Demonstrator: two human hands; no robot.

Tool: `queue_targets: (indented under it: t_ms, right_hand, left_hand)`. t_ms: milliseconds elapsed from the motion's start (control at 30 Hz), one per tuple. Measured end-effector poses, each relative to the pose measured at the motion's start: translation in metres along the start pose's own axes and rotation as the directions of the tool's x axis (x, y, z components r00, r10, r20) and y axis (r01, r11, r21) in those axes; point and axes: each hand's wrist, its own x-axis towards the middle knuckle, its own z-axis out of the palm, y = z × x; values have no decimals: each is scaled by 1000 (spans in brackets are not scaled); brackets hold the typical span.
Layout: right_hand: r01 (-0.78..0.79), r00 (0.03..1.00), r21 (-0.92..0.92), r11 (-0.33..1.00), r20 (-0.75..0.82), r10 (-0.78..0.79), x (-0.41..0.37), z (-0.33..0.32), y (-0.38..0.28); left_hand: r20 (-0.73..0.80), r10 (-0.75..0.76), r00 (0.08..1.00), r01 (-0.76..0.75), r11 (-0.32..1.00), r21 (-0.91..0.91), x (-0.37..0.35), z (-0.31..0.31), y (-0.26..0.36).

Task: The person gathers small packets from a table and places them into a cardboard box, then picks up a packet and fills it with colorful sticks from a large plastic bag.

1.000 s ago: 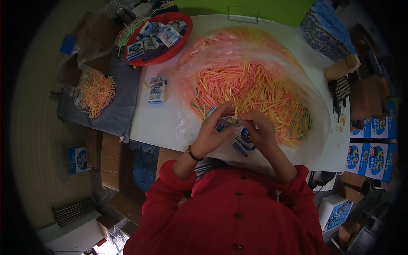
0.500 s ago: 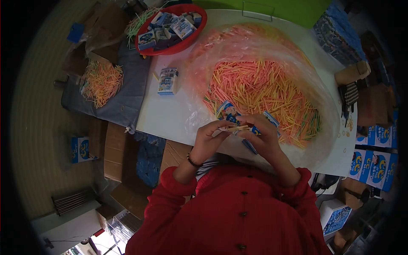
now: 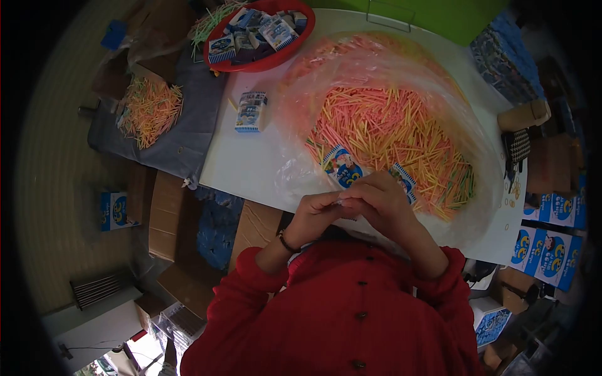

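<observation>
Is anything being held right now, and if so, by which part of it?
It cannot be told: the left hand and right hand meet and hide whatever may be between them.

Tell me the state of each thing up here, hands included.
Plastic bag: open
Sticks inside: loose, heaped
Red basin: uncovered, holding packets
Packet near basin: lying flat
Stick pile on grey cloth: loose
Left hand: fingers bent, meeting right hand
Right hand: fingers bent, grip hidden

Dim light, sheen on the plastic bag (image 3: 392,72), glare at lower left, fisheye curving, black edges
</observation>
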Motion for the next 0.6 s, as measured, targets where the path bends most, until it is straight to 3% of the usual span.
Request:
queue_targets:
  t_ms: [67,133,167,200,233,300,433,533,600]
  right_hand:
    - [7,999,-5,1000,34,-7,8,5,-5]
    - [8,998,-8,1000,65,-7,12,8,-3]
    - [-155,987,77,985,-29,158,13,9,6]
    - [-305,939,175,936,-108,326,13,11,15]
    - [-306,938,176,936,-111,328,14,14,25]
    - [-413,910,-251,875,-76,408,13,22,45]
    - [-477,863,-264,838,38,503,7,38,62]
    - [-577,808,-107,810,69,585,5,36,68]
    - [-617,786,225,754,125,606,1,32,73]
  left_hand:
    - [15,31,999,-29,995,-97,-6,-2,-8]
    - [-159,24,987,-37,996,-79,-12,-7,-14]
    - [-161,22,987,-35,996,-79,-13,-12,-16]
    - [-206,155,966,-168,985,-48,-12,-18,-15]
    - [-242,286,927,-297,955,-10,-11,-23,-14]
    - [-254,284,925,-295,955,-7,-7,-36,-25]
    - [-302,219,928,-240,970,-30,0,-36,-25]
    - [-344,102,933,-127,991,-50,8,-33,-20]
    - [-334,181,925,-193,981,-1,13,-37,-19]
